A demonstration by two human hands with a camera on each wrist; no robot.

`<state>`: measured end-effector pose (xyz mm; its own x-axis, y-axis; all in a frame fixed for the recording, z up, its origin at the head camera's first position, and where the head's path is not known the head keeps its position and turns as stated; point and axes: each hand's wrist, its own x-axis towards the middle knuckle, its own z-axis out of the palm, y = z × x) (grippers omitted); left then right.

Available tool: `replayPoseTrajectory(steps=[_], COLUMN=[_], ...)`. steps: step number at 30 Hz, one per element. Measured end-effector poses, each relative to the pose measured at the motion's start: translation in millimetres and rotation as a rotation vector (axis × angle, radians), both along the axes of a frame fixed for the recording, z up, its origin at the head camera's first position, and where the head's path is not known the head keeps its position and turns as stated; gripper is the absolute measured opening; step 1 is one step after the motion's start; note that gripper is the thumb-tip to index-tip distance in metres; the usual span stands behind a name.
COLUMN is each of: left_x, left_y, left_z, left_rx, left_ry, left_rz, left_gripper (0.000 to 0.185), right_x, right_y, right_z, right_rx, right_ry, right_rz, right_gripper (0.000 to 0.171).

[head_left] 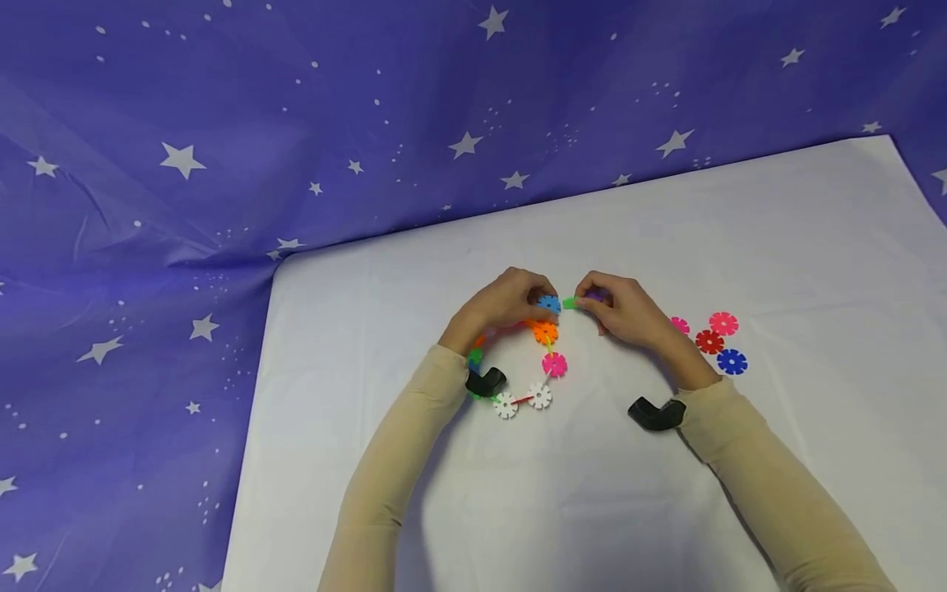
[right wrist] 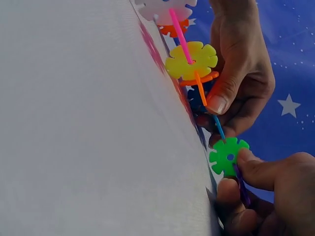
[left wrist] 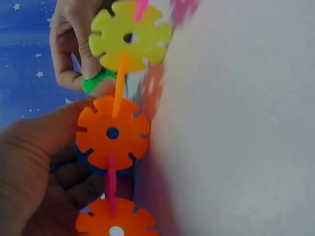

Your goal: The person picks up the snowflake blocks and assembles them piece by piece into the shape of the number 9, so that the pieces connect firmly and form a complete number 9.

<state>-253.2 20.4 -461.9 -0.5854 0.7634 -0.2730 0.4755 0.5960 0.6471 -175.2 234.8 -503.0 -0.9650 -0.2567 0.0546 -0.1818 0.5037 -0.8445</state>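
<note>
Fingers of the right hand (head_left: 625, 312) pinch a green disc (head_left: 569, 303), just right of the blue disc (head_left: 549, 303) the left hand (head_left: 503, 302) pinches; thin stick between runs left-right.

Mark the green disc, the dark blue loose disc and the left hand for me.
green disc (right wrist: 227, 156), right wrist view, its face.
dark blue loose disc (head_left: 732, 361), head view, its centre.
left hand (head_left: 503, 301), head view, its back.

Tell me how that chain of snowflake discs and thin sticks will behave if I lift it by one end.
Likely floppy: the chain joins flat discs only by thin sticks, so it may sag or pull apart. Probably light, since the discs look like thin plastic. The loose discs lie flat, so they are unlikely to roll.
</note>
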Motion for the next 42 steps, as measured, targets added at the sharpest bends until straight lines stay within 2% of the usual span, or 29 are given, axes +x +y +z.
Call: replayPoseTrajectory(steps=[4,8,12,17,20,24,31,42], left_x=[0.7,2.1,3.9,2.9,2.8,3.1,2.1,-2.2], left_y=[4.7,9.5,9.7,-9.2,-25.3,-36.4,-33.8,-29.7], left_z=[-1.1,-2.2,-0.7,11.4,16.8,11.9,-2.5,-2.8], left_rx=[0.040,0.022,0.004,-0.038,-0.077,-0.058,0.056,0.117], left_ry=[-0.034,-0.034,-0.009,0.044,0.028,-0.004,-0.056,-0.076], left_rz=[-0.056,-0.103,-0.115,-0.111,-0.100,-0.103,-0.099,-0.112], left_gripper=[0.033,0.031,0.037,0.061,0.066,0.054,0.032,0.024], right_x=[0.6,0.6,0.4,-0.5,-0.6,0.1,3.5,3.1], right_y=[1.1,-0.1,-2.5,-6.3,-7.1,-5.9,-3.3,-5.7], right_z=[0.5,-3.1,-8.7,-9.9,-8.3,-7.4,-9.4,-11.1], right_rx=[0.004,0.006,0.033,0.061,0.072,0.077,0.069,0.045], right_ry=[-0.007,0.064,0.121,0.069,0.048,0.043,0.051,0.116], right_rz=[0.023,0.025,-0.002,-0.028,-0.043,-0.057,-0.070,-0.079], right_gripper=[0.003,0.004,0.003,0.004,0.004,0.003,0.005,0.005])
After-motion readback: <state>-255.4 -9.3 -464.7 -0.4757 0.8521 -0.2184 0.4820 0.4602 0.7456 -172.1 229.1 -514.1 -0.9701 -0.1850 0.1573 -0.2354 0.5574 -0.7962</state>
